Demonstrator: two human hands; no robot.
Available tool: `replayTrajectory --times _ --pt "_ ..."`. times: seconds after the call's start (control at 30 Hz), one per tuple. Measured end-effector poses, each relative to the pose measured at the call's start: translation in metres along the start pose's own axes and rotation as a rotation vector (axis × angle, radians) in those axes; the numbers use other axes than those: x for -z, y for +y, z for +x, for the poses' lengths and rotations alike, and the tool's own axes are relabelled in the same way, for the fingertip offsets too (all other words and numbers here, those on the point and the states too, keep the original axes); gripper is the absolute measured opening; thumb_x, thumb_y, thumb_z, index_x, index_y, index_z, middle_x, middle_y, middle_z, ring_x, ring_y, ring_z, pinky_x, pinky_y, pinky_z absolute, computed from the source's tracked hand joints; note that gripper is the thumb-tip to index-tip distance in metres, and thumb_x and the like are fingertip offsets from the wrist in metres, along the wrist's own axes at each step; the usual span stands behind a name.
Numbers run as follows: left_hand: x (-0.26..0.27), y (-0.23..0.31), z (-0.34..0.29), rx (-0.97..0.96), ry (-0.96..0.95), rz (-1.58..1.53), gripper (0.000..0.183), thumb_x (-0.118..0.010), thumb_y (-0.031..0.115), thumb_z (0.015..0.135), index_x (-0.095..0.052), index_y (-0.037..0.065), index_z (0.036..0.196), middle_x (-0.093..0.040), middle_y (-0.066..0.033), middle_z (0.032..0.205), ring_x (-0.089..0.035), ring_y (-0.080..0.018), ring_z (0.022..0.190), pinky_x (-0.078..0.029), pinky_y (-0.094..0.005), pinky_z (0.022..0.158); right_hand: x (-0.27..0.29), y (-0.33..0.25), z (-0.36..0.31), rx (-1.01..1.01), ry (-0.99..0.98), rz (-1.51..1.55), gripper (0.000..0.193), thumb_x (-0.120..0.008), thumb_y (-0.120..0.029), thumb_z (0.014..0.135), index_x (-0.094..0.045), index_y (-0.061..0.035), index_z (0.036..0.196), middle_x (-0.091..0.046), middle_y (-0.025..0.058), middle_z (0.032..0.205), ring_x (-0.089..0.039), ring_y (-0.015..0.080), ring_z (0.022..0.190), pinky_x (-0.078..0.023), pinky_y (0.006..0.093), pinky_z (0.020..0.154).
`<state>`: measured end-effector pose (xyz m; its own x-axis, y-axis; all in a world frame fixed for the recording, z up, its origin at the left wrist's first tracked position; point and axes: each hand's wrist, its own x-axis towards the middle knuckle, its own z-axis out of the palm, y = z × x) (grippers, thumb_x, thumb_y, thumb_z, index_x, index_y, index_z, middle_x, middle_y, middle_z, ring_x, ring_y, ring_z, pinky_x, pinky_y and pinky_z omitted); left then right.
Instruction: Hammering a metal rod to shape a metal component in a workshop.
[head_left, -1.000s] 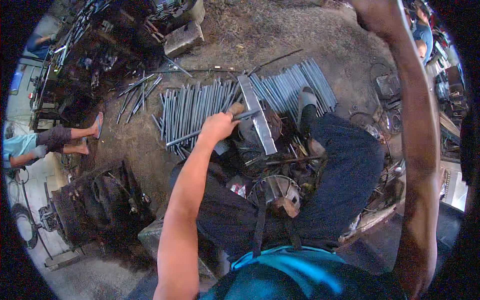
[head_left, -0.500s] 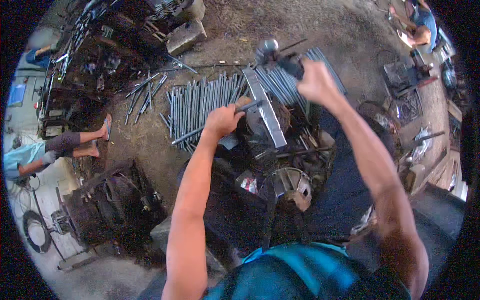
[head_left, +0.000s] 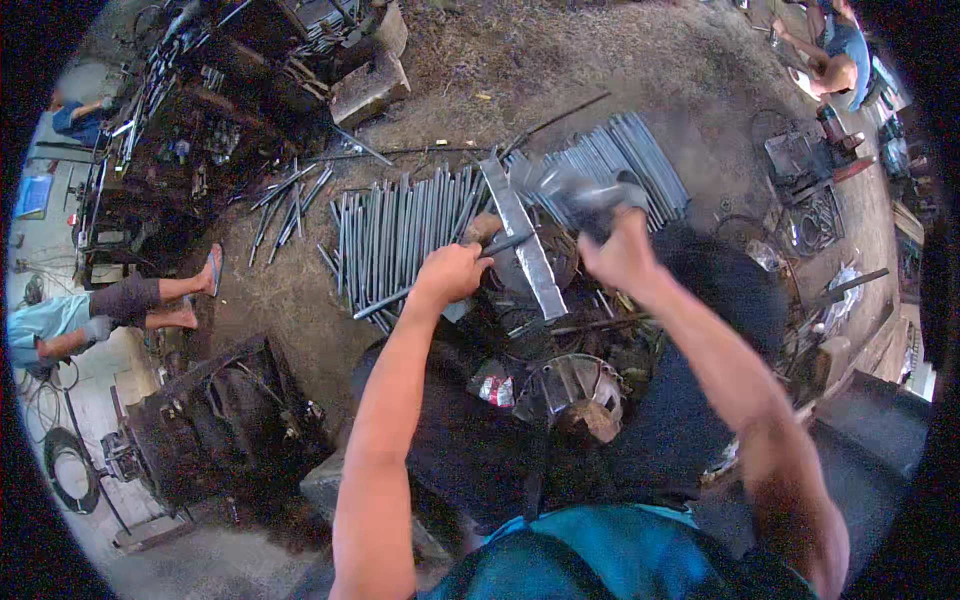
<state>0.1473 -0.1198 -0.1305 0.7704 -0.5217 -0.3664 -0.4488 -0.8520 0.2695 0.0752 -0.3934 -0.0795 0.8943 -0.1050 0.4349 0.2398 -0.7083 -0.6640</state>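
My left hand is wrapped round a dark metal rod, its far end lying on a flat, silvery metal bar. The bar stretches away from me, slightly tilted, over a dark round block that is mostly hidden. My right hand is closed on a hammer, whose head is smeared by motion just right of the bar. Whether the hammer touches anything, I cannot tell. Several grey rods lie side by side left of the bar, with another row of rods to its right.
Concrete blocks and a cluttered dark metal rack stand at the far left. A dark machine part sits at near left. One person's legs show at the left; another person is at the far right beside metal parts.
My right hand has swung the hammer down and nearer to me, toward the bar. My left hand keeps its hold on the rod, with its place in view slightly lower.
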Motion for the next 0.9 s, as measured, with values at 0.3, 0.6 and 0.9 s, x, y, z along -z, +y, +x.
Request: replayTrajectory --times 0.3,0.6,0.9 --pt "0.025 0.001 -0.032 0.097 -0.022 -0.027 0.037 -0.055 0.036 0.091 -0.056 0.006 0.112 -0.064 -0.0262 0.088 -0.061 -0.046 0.086 -0.049 -0.0535 0.076 0.097 -0.125 0.196 0.01 -0.263 -0.267 0.035 -0.062 -0.009 0.064 -0.06 -0.0028 0.099 -0.064 0.0244 0.077 -0.065 0.04 0.075 -0.052 0.0516 0.068" --pt "0.002 0.004 -0.016 0.087 -0.039 -0.006 0.037 -0.054 0.038 0.091 -0.058 0.003 0.104 -0.066 -0.0243 0.087 -0.063 -0.0442 0.085 -0.05 -0.0526 0.077 0.103 -0.125 0.16 0.336 0.107 -0.275 0.024 -0.056 -0.013 0.075 -0.062 -0.0061 0.096 -0.068 0.0128 0.082 -0.067 0.0264 0.074 -0.052 0.0439 0.071" --pt "0.013 0.005 -0.008 -0.022 0.0 0.051 0.038 -0.053 0.041 0.091 -0.057 0.005 0.104 -0.063 -0.0257 0.082 -0.061 -0.046 0.081 -0.049 -0.0544 0.071 0.073 0.034 0.064 -0.431 -0.134 -0.2 0.033 -0.061 -0.01 0.063 -0.058 0.0095 0.089 -0.061 0.0333 0.083 -0.062 0.0471 0.085 -0.049 0.0495 0.077"
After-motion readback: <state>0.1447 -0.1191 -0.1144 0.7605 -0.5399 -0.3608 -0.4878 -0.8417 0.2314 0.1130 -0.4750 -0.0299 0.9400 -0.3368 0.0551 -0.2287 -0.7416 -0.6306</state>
